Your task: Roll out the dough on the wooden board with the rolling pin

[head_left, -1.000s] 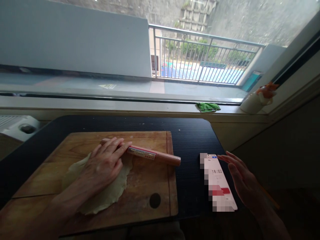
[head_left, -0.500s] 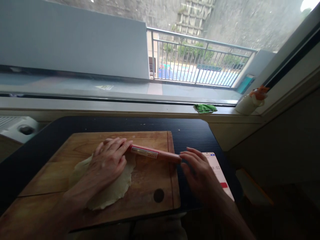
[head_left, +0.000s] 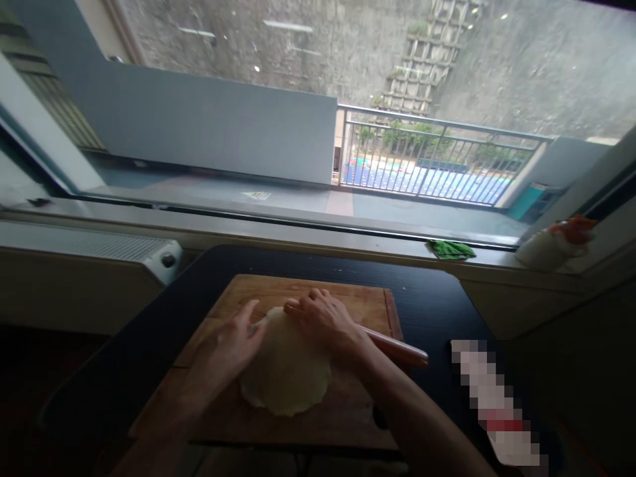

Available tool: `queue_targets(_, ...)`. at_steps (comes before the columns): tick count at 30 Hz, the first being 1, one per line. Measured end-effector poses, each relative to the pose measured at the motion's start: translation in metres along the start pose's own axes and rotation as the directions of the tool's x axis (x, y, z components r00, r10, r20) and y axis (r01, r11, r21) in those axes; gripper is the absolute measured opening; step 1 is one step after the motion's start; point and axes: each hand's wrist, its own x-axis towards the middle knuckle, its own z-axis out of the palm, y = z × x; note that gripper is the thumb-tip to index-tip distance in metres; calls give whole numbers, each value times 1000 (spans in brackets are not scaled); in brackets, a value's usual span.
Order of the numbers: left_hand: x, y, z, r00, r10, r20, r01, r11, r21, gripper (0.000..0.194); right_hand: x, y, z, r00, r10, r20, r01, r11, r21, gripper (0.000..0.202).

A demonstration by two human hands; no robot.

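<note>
A round, flat sheet of pale dough [head_left: 285, 371] with a ragged edge lies on the wooden cutting board [head_left: 199, 384]. Over the dough's upper right side, my right hand [head_left: 330, 321] is closed around a rolling pin [head_left: 397, 348]. The pin slants down to the right, one end reaching past the board's right edge; the hand covers its middle. My left hand [head_left: 233, 341] is at the dough's left edge, thumb apart from the fingers and no object in it. Whether its fingertips touch the dough, I cannot tell.
The board rests on a dark table [head_left: 422, 291]. A phone with a blurred-out screen [head_left: 491, 397] lies at the table's right. On the windowsill are a green cloth [head_left: 451, 250] and a white jug-like figure [head_left: 551, 248]. A radiator [head_left: 99, 248] stands to the left.
My right hand has moved left from the pin's end onto its middle. My left hand has let go of the pin and moved to the dough's left side. The view has shifted left.
</note>
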Motion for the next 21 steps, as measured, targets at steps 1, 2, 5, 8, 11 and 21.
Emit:
queue_targets(1,-2,3,-4,998,-26,54,30,997,-68,53,-1,-2,1,1000,-1,5,1,1000,-5,18)
queue_targets(2,-4,7,-8,996,-46,73,55,990,-128,52,0,-3,3,1000,8,-2,-8,1000,-12,20)
queue_targets(5,-6,17,-17,991,-86,105,112,954,-278,51,12,-4,11,996,67,-62,-69,997,-30,37)
queue_targets(8,-3,19,-19,986,-119,116,155,910,-385,53,31,-2,20,981,154,-116,-161,986,-51,44)
queue_targets(11,1,16,-16,987,-104,119,148,872,-466,55,36,-6,29,973,210,-98,-217,974,-70,42)
queue_targets(21,25,35,-14,990,13,138,30,953,-301,22,39,1,27,935,276,-222,-324,919,-224,41)
